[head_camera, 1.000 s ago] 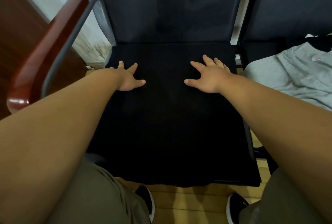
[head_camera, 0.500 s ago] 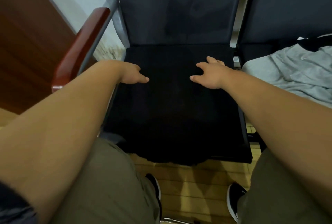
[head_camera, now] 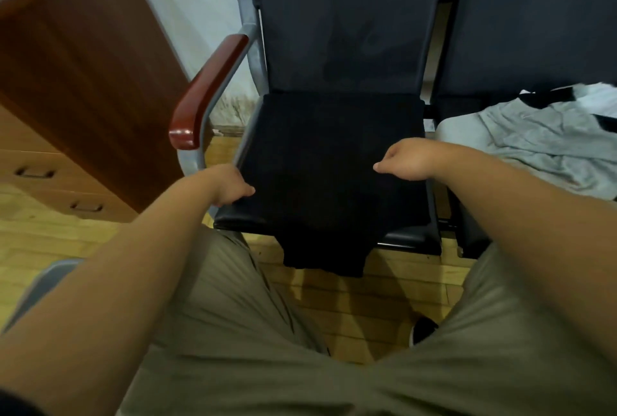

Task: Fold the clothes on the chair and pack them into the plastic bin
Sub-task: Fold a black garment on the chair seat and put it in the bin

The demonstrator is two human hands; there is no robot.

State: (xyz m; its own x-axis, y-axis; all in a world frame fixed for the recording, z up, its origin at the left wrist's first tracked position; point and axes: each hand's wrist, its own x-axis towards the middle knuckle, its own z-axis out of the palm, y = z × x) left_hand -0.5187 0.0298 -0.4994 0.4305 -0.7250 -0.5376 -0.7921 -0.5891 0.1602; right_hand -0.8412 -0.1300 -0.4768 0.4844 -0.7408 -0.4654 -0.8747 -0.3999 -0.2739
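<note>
A black garment lies flat over the seat of the dark chair, and its lower end hangs over the seat's front edge. My left hand is at the garment's left edge, fingers curled under, thumb on the fabric. My right hand sits on the garment's right part with its fingers curled down into the cloth. The fingertips of both hands are hidden. A crumpled grey garment lies on the neighbouring seat to the right. No plastic bin is recognisable in view.
The chair's red-brown armrest stands just left of my left hand. A wooden cabinet with drawers fills the left side. My knees and a shoe are over the wooden floor. A grey edge shows at lower left.
Both hands have slid from the back of the seat toward me and changed from flat, spread fingers to curled ones. The view has pulled back and swung left.
</note>
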